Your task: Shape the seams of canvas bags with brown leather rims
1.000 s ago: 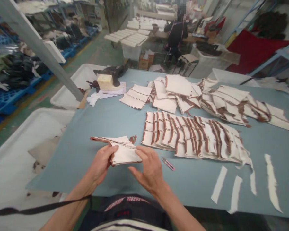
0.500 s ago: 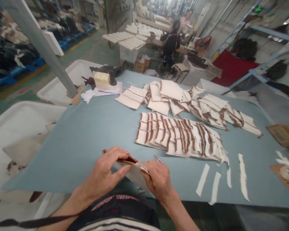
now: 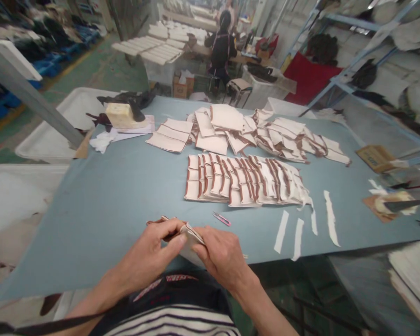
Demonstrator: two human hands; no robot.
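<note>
Left hand (image 3: pixel 156 252): closed on the cream piece (image 3: pixel 190 252), with thumb on the near face and fingers over the top; nearer to the right hand than half a second ago.
Right hand (image 3: pixel 224 252): gripping the same piece at its right end, thumb included; a second ago, thumb hanging clear below.
Held piece: upright between both hands above the near edge of the blue-grey table (image 3: pixel 126 186), largely hidden by fingers; spread broad-side up a second ago, gaping at the brown edge half a second ago, now bunched narrower.
Pink snips (image 3: pixel 221 219): lying just beyond the right hand, now wholly in view; half covered by that hand in the previous frame.
Brown-edged row (image 3: pixel 245 179): overlapping beyond the snips, in unchanged order.
Loose pile (image 3: pixel 227 123): heaped behind the row, same as before.
White strips (image 3: pixel 282 232): flat to the right, unmoved.
Cardboard box (image 3: pixel 375 157): farther into view than before, after a turn rightward.
</note>
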